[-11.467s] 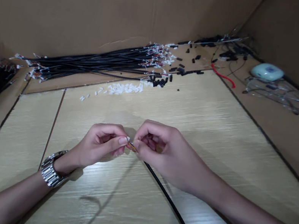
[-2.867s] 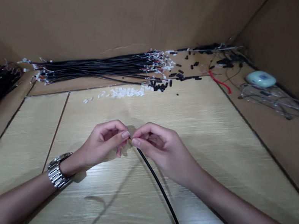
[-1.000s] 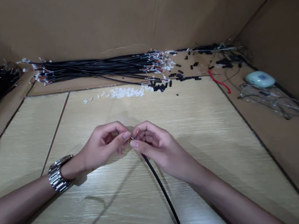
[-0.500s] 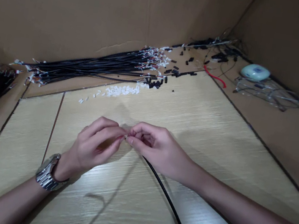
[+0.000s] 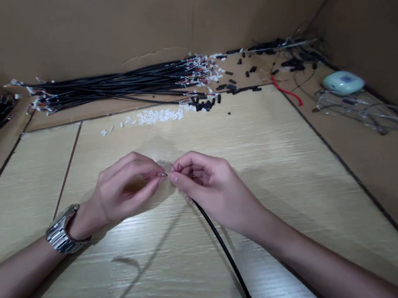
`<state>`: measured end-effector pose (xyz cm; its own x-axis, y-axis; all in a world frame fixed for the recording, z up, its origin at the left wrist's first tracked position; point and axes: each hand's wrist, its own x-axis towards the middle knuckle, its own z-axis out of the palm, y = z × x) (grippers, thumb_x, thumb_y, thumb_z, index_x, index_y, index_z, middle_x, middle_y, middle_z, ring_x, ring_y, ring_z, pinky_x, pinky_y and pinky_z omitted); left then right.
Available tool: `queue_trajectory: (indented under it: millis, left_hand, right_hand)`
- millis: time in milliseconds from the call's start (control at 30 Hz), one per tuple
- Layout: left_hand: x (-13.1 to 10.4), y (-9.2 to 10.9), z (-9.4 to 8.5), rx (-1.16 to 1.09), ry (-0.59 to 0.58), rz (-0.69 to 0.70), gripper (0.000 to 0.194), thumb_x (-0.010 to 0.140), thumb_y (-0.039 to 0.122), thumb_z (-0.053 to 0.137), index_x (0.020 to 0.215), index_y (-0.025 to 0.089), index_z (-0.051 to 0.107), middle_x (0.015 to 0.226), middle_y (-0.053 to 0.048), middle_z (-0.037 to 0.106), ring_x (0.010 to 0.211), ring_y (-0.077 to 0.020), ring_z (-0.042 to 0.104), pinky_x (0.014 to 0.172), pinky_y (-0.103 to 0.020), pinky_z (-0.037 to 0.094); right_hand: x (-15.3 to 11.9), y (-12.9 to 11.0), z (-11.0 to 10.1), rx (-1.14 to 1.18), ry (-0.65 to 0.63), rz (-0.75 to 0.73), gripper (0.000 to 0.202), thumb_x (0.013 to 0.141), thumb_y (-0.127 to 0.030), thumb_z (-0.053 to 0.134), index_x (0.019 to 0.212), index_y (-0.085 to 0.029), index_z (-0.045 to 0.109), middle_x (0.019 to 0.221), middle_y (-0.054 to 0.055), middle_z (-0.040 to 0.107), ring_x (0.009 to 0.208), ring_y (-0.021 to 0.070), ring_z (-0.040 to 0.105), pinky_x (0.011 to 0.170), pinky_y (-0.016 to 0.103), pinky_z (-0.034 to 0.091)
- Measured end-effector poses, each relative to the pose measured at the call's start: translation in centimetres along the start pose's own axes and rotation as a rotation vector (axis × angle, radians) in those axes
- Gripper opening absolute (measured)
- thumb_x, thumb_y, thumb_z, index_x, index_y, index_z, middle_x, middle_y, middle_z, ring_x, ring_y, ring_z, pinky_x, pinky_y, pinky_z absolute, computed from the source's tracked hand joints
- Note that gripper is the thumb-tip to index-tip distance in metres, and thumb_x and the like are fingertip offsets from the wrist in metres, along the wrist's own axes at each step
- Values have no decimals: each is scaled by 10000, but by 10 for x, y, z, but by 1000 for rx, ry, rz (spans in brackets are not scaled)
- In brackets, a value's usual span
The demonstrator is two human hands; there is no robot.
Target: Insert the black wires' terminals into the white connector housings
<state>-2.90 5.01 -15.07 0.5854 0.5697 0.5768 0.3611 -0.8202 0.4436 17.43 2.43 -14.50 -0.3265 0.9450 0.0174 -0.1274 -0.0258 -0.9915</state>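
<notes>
1. Tabletop [image 5: 230,144]: wood-look surface, fine grain, glossy where light reflects.
2. Back wall [image 5: 93,7]: brown cardboard, matt, lightly creased.
3. Black cable [image 5: 222,246]: smooth plastic-like sheath, low sheen.
4. Wristwatch [image 5: 62,238]: polished metal links.
5. Mint oval object [image 5: 343,82]: smooth, glossy, apparently plastic.
6. White pieces [image 5: 158,116]: plastic-looking.

Dim overall, cool cast. Glare patches on pale wood-grain table [image 5: 223,143], brightest near bottom centre and right; light likely overhead, source out of frame. Soft shadows by both hands. Brown cardboard wall [image 5: 93,7] dull, top right corner near black. Fingertip detail soft, fine wires unclear. Wide-angle stretch toward edges.
</notes>
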Motion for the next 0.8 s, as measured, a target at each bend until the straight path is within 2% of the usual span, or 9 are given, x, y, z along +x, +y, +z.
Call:
queue_trajectory:
  millis: [167,300,400,500,600,667,800]
  left_hand:
    - [1,1,-4,52,-51,43,258,813,39,659,1016,192,616,869,-42,660,752,-144,626,665,-258,530]
    - [3,6,-11,218,-127,102,235,827,66,648,1018,203,637,880,-43,678,747,-150,620,650,-259,511]
    - [4,13,-13,223,-136,44,185,816,82,669,966,186,641,846,-36,677,731,-151,615,630,-256,497]
    - [6,20,-10,55,-100,-161,116,820,106,674,910,176,653,789,-15,657,689,-129,597,596,-231,497]
    - [9,24,-8,-179,-34,-497,14,833,175,681,845,180,687,748,-3,648,656,-115,586,541,-193,501]
    - [12,26,-8,-360,11,-693,41,819,213,700,798,179,708,717,2,652,609,-104,575,505,-177,500]
    - [16,30,-5,-790,94,-965,65,760,226,734,736,166,733,704,3,641,559,-88,541,456,-166,506]
  right_hand:
    - [0,5,-1,-92,6,-51,83,868,-215,631,810,-164,600,719,-29,589,661,98,559,575,214,424]
    - [-3,4,-1,-323,31,-132,76,893,-189,602,818,-174,594,710,-33,596,634,94,548,580,213,422]
    - [-5,4,0,-523,75,-261,63,909,-168,587,849,-178,604,753,-19,632,636,97,553,594,220,422]
    - [-5,7,-1,-668,80,-442,98,954,-167,526,910,-165,613,843,27,646,740,123,589,671,238,457]
    - [-2,11,-3,-803,37,-581,155,980,-167,465,958,-159,619,889,65,639,836,159,592,750,273,483]
    - [2,13,-6,-865,-2,-638,161,967,-144,461,1005,-177,614,910,68,630,877,178,581,771,295,491]
    - [6,15,-10,-823,-25,-701,179,960,-118,458,1066,-180,588,920,67,601,894,176,573,771,295,498]
